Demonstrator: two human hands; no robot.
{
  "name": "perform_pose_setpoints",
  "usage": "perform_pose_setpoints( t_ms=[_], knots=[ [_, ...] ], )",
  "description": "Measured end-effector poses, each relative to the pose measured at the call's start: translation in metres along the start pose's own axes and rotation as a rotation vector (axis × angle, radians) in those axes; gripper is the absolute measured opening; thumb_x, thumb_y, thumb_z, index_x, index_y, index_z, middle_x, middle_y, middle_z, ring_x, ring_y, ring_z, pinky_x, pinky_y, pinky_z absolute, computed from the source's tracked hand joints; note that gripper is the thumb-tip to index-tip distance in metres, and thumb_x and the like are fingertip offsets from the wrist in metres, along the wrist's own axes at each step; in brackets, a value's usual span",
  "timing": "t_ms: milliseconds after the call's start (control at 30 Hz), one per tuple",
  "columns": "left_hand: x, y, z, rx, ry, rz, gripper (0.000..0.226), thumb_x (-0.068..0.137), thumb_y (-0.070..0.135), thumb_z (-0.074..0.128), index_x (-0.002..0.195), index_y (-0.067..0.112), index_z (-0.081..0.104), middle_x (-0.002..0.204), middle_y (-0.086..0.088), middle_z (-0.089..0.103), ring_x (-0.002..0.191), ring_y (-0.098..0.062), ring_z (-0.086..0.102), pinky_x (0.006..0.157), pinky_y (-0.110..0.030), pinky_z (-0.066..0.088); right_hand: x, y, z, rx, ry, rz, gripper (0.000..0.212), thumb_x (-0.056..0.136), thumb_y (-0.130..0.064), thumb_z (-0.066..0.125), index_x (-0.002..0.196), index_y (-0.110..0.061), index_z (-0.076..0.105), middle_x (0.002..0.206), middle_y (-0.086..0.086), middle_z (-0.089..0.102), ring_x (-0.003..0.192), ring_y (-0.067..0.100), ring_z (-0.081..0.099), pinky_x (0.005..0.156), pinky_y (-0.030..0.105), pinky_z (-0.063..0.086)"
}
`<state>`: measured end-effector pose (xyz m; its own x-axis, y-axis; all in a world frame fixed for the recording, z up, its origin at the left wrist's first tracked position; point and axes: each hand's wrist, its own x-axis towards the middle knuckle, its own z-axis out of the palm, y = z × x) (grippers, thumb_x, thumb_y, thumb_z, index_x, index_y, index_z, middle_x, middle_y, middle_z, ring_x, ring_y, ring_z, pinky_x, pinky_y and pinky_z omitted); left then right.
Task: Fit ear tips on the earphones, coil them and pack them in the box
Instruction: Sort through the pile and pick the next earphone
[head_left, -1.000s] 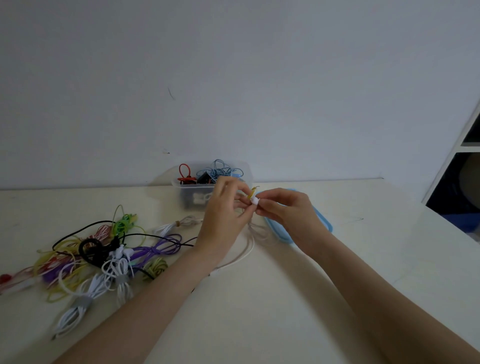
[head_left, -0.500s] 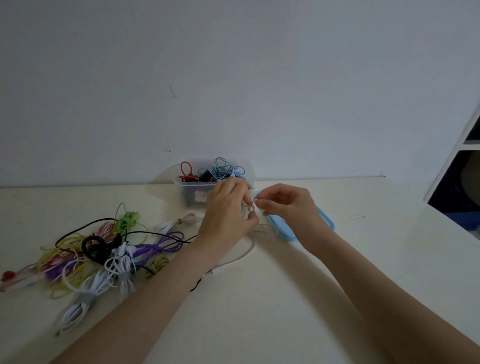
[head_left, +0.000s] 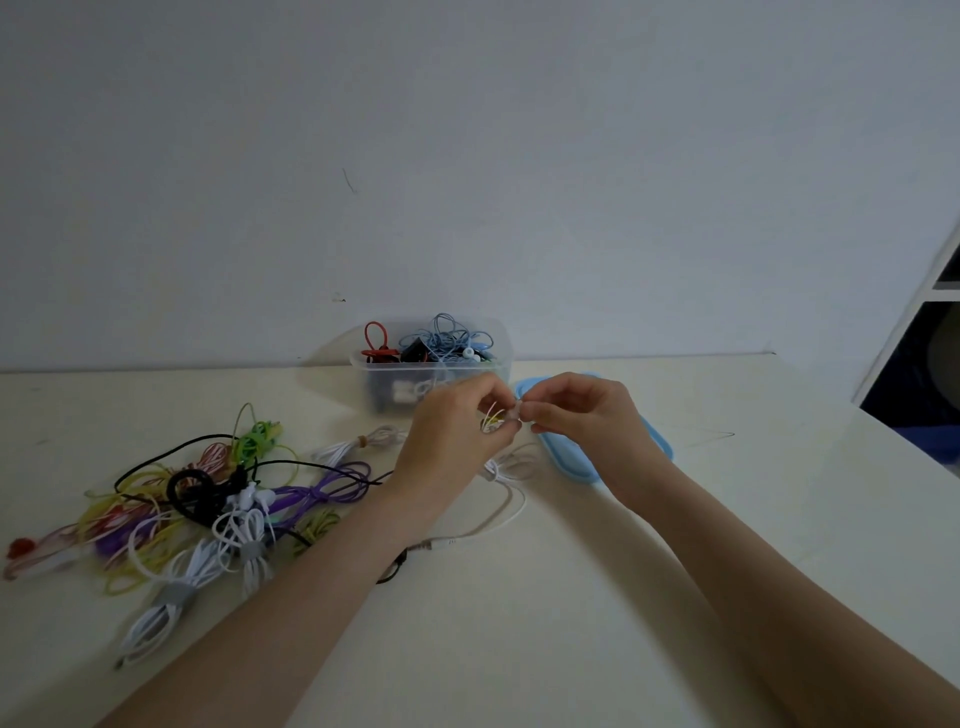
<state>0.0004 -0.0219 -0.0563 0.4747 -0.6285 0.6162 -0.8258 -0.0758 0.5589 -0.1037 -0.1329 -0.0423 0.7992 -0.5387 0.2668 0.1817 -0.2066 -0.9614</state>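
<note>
Earphones (head_left: 511, 467), white pair: buds up between my hands, cord trailing down onto the surface (head_left: 571, 597). Left hand (head_left: 457, 431) pinches the bud and cord loops; right hand (head_left: 582, 415) pinches what looks like a pale ear tip (head_left: 514, 413) against it. A second ago the yellowish bit stood above my fingers; now it's tucked lower, hands closer. Fitting probably near done. Box (head_left: 496, 366) just behind, blue lid (head_left: 657, 447) beside. No readable writing.

One clear plastic box (head_left: 431, 382), one light-blue oval plastic lid (head_left: 597, 457) and two bare hands are seen; the tangled earphone cables cannot be counted.
</note>
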Motion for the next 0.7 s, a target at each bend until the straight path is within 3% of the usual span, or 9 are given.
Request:
perform_pose_setpoints(
  t_ms=[167,267,467,700],
  knots=[
    [0.0009,0.0005,-0.0006,-0.026,-0.036,-0.05,0.028,0.073,0.015,0.076,0.086,0.021,0.051,0.071,0.008,0.065,0.061,0.005,0.053,0.059,-0.013,0.042,-0.0017,-0.0002,0.0019,-0.006,-0.028,-0.018,0.013,0.075,0.007,0.067,0.071,-0.005,0.066,0.062,-0.003,0.068,0.061,0.008,0.062,0.066,0.016,0.051],
    [0.0011,0.0011,-0.0013,0.001,-0.04,-0.049,0.035,0.075,0.017,0.074,0.088,0.025,0.042,0.071,0.006,0.064,0.059,0.004,0.052,0.057,-0.009,0.037,-0.0017,-0.0005,0.002,0.036,-0.028,-0.012,0.012,0.081,0.006,0.062,0.077,-0.003,0.067,0.062,-0.003,0.069,0.061,0.007,0.065,0.065,0.014,0.051],
    [-0.0012,0.0028,-0.0018,0.153,-0.041,0.075,0.025,0.08,0.018,0.07,0.095,0.016,0.049,0.076,0.005,0.065,0.067,-0.012,0.059,0.058,-0.022,0.04,-0.0014,0.0016,-0.0015,0.084,-0.065,0.071,0.012,0.078,0.006,0.065,0.082,-0.005,0.066,0.066,-0.001,0.068,0.064,0.011,0.064,0.068,0.018,0.053],
    [-0.0014,0.0042,-0.0015,0.209,-0.04,0.139,0.02,0.081,0.013,0.068,0.092,0.012,0.052,0.076,0.007,0.056,0.069,-0.01,0.05,0.059,-0.017,0.029,-0.0034,0.0001,-0.0018,0.094,-0.075,0.08,0.01,0.077,0.004,0.066,0.079,-0.005,0.069,0.071,0.001,0.071,0.068,0.009,0.066,0.068,0.015,0.051]
  ],
)
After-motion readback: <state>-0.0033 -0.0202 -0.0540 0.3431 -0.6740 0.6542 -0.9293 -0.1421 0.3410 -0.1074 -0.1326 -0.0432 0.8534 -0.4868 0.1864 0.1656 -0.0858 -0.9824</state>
